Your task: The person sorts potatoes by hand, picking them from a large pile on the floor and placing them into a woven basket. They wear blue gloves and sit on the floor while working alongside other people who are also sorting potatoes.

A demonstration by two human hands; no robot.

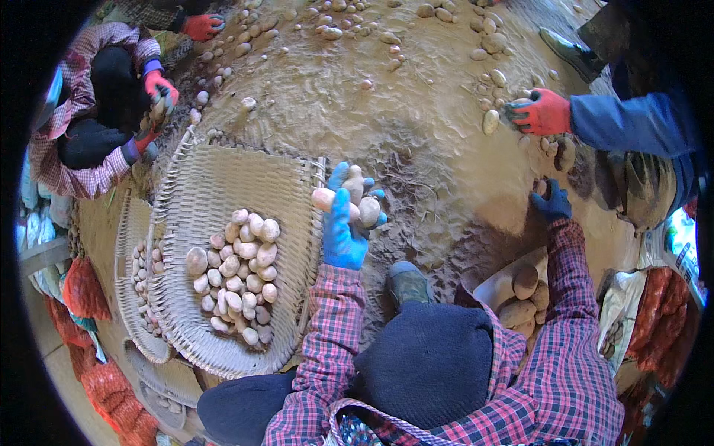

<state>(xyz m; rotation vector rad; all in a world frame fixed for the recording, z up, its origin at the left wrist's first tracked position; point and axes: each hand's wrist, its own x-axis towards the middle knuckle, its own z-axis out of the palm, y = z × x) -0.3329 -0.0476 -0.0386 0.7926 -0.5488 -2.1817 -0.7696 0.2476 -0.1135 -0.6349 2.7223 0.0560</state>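
Observation:
My left hand [345,237], in a blue glove, holds several small potatoes [353,187] beside the right rim of a woven scoop basket [251,167]. A pile of potatoes [240,279] lies inside this basket. Low over the dirt floor on the right, my right hand [552,205], in a dark blue glove, has its thumb and fingers around a small potato [540,187], partly hidden. Between my right arm and my knee sits a container [496,287] of larger potatoes [517,313].
A second woven basket [128,223] with potatoes stands at left. Loose potatoes [329,33] dot the dirt floor [312,106]. Co-workers' gloved hands [160,89] are at upper left, and another's red glove [544,113] at right. Red mesh sacks [86,290] line the left side.

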